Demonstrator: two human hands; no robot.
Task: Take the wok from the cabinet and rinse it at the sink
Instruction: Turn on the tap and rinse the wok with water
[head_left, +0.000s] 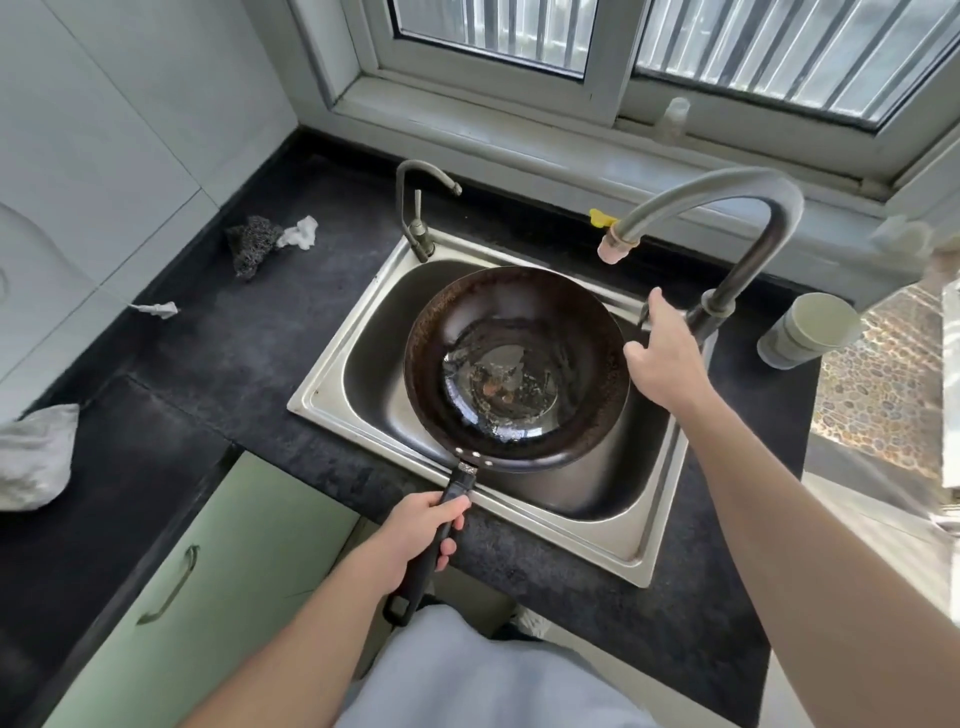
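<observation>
Wok (519, 332) held over the sink (332, 384), left hand (426, 530) clamped on its handle (461, 486). Right hand (662, 353), spread and empty, beside the tap (769, 244) base. Advise: centre wok under spout (615, 249), open water gently.

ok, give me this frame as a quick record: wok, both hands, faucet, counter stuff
wok: held over the sink, open side up, residue in the bottom
left hand: fingers grip the handle
right hand: open, reaching toward the faucet base, contact unclear
faucet: no stream visible at the spout
counter: scouring pad left of the sink, cup right
</observation>
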